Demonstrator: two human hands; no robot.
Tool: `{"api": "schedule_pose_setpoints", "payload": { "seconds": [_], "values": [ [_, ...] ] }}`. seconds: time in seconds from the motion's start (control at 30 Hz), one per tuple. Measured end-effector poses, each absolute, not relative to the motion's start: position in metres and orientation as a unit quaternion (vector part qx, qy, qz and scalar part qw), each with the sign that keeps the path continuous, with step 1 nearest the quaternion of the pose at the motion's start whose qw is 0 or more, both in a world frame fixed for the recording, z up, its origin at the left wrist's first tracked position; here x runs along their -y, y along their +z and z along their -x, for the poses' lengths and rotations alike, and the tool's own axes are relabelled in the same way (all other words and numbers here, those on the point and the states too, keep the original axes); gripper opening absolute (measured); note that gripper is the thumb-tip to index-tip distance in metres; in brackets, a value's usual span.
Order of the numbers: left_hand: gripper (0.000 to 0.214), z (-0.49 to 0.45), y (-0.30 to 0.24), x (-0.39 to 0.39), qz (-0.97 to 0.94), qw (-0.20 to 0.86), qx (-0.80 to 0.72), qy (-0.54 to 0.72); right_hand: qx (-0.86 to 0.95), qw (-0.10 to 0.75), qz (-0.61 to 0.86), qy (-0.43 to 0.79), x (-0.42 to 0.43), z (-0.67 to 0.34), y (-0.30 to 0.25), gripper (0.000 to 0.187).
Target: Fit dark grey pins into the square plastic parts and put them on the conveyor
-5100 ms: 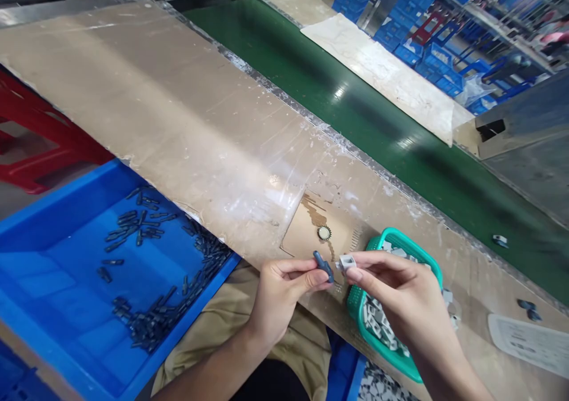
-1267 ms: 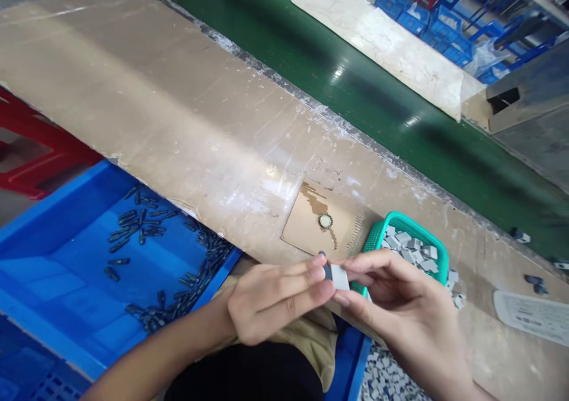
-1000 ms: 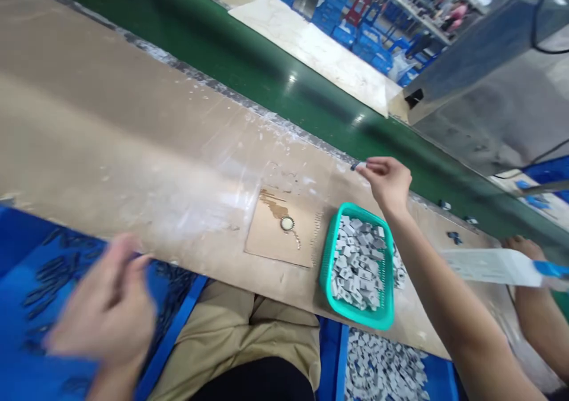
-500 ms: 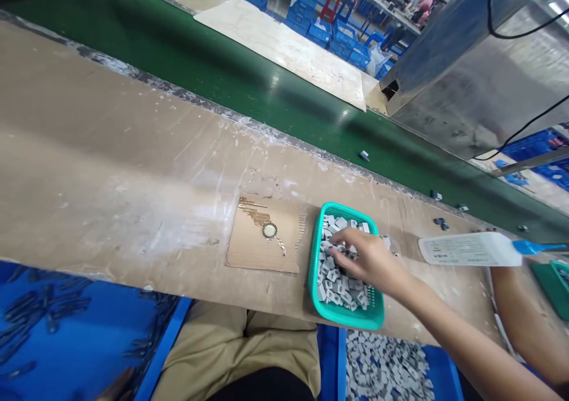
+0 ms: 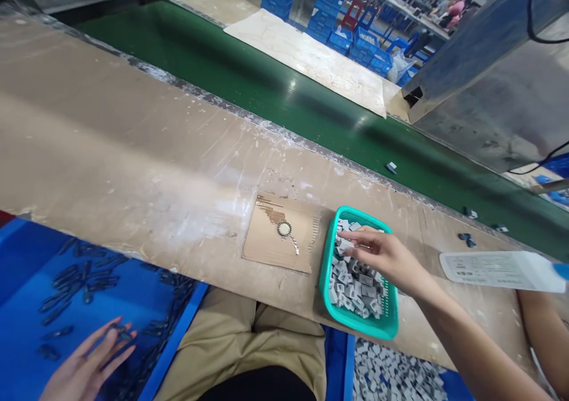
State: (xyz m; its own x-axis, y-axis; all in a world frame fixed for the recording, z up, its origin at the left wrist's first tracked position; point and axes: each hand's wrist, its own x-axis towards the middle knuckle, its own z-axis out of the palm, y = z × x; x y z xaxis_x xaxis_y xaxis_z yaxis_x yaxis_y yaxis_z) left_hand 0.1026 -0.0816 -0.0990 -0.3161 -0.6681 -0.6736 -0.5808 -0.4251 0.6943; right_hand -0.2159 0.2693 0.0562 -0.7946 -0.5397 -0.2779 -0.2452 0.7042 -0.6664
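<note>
Basket: it is green, it stands on the tabletop near the front edge, and it is well filled with grey blocks.
Right hand: it is over the blocks, at the top of the basket. Thumb and forefinger are a little apart, with one block between their tips; whether they press on it, I cannot tell.
Left hand: it is low in the left crate. The fingers are half bent and loosely spread, with one dark part at their tips; I cannot tell if it is held.
Dark parts: they lie in the left crate in loose groups, and many are along its right wall.
Lower crate: it is blue, below the front edge of the tabletop, with many more blocks inside.
Cardboard: it lies flat on the tabletop, just beside the basket, on its left.
Disc: it is round with a toothed rim, and it rests on the cardboard.
Belt: it is green and runs behind the tabletop. Three small pieces lie on it, apart from each other.
Bottle: it lies on the tabletop, to the right of the basket.
Co-worker's arm: it is near the bottle.
</note>
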Motion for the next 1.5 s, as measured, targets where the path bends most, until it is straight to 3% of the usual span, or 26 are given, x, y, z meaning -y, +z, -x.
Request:
{"api": "schedule_pose_setpoints", "payload": {
  "seconds": [0.07,0.13,0.27,0.4,0.47,0.63,0.8,0.9,1.27,1.4,1.5],
  "values": [
    [0.021,-0.084,-0.078,0.066,-0.613,0.056,0.390,-0.685,-0.874,0.232,0.213,-0.371,-0.256,0.213,0.058,0.023],
    [0.030,-0.065,-0.061,0.046,-0.587,0.089,0.315,-0.740,-0.866,0.183,0.238,-0.399,-0.238,0.208,0.053,0.020],
    [0.028,-0.038,-0.040,0.011,-0.563,0.110,0.229,-0.787,-0.881,0.061,0.348,-0.315,-0.205,0.202,0.037,0.018],
    [0.017,-0.028,-0.029,-0.008,-0.533,0.085,0.156,-0.827,-0.863,0.035,0.440,-0.246,-0.189,0.205,0.019,0.019],
    [0.005,-0.025,-0.023,-0.013,-0.496,0.075,0.168,-0.848,-0.856,0.041,0.461,-0.229,-0.186,0.207,0.013,0.020],
    [0.046,-0.016,-0.003,-0.018,-0.431,0.079,0.231,-0.869,-0.867,0.084,0.419,-0.256,-0.184,0.206,0.020,0.021],
    [0.024,0.001,0.004,-0.025,-0.360,0.006,0.199,-0.911,-0.850,0.233,0.230,-0.413,-0.186,0.194,0.048,0.021],
    [0.022,0.020,0.006,-0.037,-0.324,-0.005,0.213,-0.922,-0.818,0.293,0.172,-0.464,-0.187,0.180,0.062,0.018],
    [0.025,0.047,0.024,-0.065,-0.311,0.022,0.313,-0.897,-0.815,0.264,0.237,-0.458,-0.186,0.139,0.082,0.012],
    [0.007,0.043,0.030,-0.063,-0.307,0.078,0.438,-0.841,-0.822,0.273,0.265,-0.424,-0.186,0.136,0.083,0.011],
    [0.011,0.049,0.027,-0.062,-0.284,0.130,0.526,-0.791,-0.837,0.238,0.289,-0.399,-0.183,0.134,0.081,0.011]
  ]
}}
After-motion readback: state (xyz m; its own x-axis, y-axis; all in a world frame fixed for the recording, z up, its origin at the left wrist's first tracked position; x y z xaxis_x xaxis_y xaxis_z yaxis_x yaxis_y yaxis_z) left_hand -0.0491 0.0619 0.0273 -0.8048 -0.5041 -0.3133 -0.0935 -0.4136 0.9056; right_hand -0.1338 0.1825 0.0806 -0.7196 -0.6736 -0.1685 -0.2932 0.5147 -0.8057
